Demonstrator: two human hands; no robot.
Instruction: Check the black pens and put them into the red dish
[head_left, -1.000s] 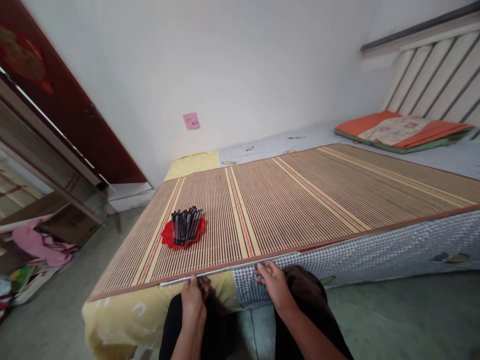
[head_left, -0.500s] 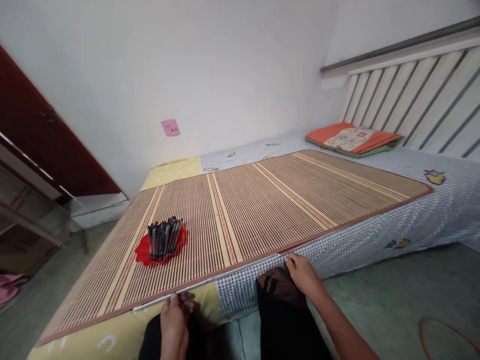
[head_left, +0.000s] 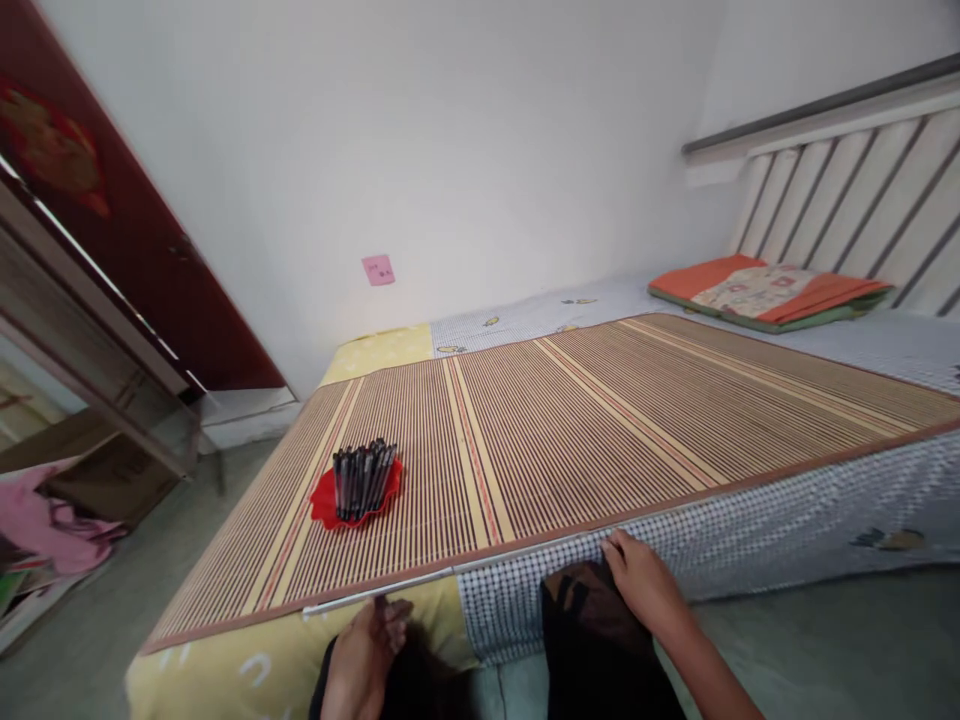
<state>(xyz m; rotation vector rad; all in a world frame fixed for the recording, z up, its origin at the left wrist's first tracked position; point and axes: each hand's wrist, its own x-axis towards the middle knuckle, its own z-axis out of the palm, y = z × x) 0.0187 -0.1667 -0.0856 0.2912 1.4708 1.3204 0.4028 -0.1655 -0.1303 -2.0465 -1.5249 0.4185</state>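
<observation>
A long thin pale rod (head_left: 405, 581) lies along the front border of the striped bamboo mat (head_left: 600, 430), at the bed's edge. My left hand (head_left: 361, 655) is below the rod's left part, with a fingertip at the rod and the other fingers loosely apart, palm partly turned up. Further right, my right hand (head_left: 643, 582) pinches at the mat's front edge, where the rod's right end appears to be; the fingertips partly hide that spot. On the mat stands a red wavy-rimmed dish (head_left: 324, 502) with several dark pens (head_left: 364, 480) in it.
A folded orange and green cloth (head_left: 772, 290) lies at the far right by the white slatted headboard (head_left: 832, 195). A pink note (head_left: 378, 270) is on the wall. At left are a dark red door (head_left: 142, 230), a cardboard box (head_left: 120, 470) and pink cloth (head_left: 60, 515).
The camera view has turned left, so the bed appears further right. My left hand's fingers have loosened and dropped slightly from the rod. My right hand stays at the front edge.
</observation>
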